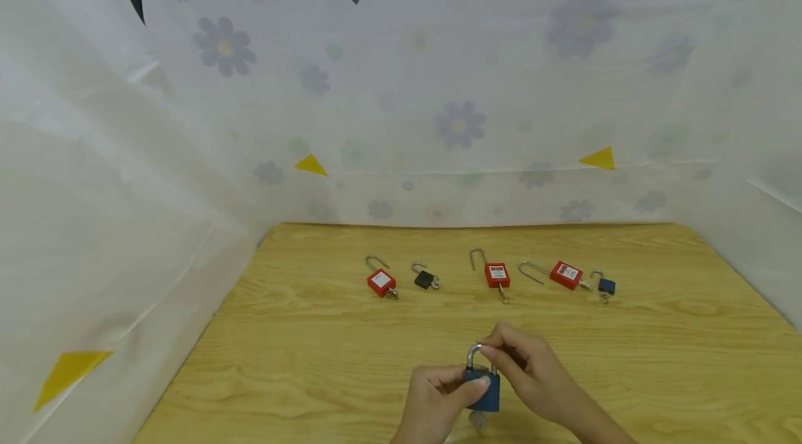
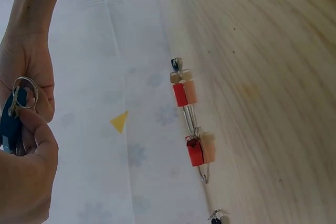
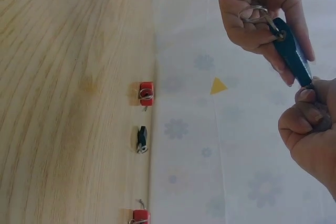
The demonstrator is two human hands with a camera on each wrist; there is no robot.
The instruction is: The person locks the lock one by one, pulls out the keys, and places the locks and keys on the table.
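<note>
A blue padlock [image 1: 491, 399] is upright near the front of the table, gripped by my left hand [image 1: 432, 399] with the thumb across its face. My right hand [image 1: 532, 367] pinches the top of its silver shackle [image 1: 470, 358]. Both shackle legs reach down to the body, but whether they are latched cannot be told. Below the body hangs a key [image 1: 478, 421]. In the left wrist view a key ring [image 2: 35, 92] shows at the padlock's bottom. The right wrist view shows the padlock body [image 3: 293, 51] between both hands, the shackle mostly hidden by fingers.
Across the back of the wooden table [image 1: 301, 339] lie padlocks with open shackles and keys: red [image 1: 381, 282], black [image 1: 424, 280], red [image 1: 497, 275], red [image 1: 567, 275] and small blue [image 1: 606, 286]. A flowered white sheet [image 1: 388, 82] hangs behind and at the sides.
</note>
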